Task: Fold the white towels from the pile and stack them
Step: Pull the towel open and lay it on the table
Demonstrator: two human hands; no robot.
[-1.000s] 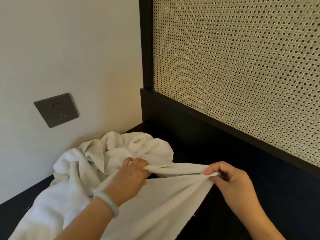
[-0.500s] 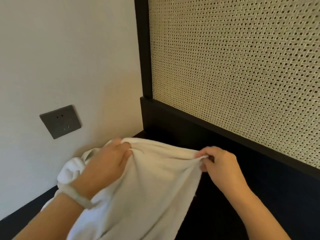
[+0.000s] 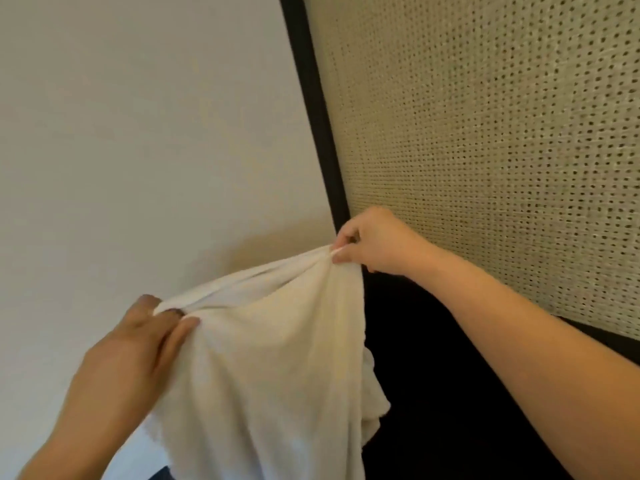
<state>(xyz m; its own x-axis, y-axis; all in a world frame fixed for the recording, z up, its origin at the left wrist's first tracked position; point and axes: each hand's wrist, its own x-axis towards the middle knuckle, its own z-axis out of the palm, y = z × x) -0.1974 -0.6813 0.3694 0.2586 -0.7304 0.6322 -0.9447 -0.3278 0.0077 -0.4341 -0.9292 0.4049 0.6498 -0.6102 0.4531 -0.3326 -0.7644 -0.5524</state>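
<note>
So your left hand (image 3: pixel 138 344) is pinching one bunched corner of the white towel (image 3: pixel 270 382), and your right hand (image 3: pixel 375 244) is pinching the other higher up, fingers curled tight. The towel's hanging down between them, blocking the view below, with the plain wall (image 3: pixel 138 133) and woven cane panel (image 3: pixel 485 150) sitting behind.

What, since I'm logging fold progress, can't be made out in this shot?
Head view only:
Towel lower end: cut off by the bottom edge.
Pile and any folded stack: none shows; the hanging towel and frame edge hide whatever lies below.
Left hand fingertips: some tucked into bunched cloth.
Right hand grip: curled fingers hide the pinched edge.
</note>
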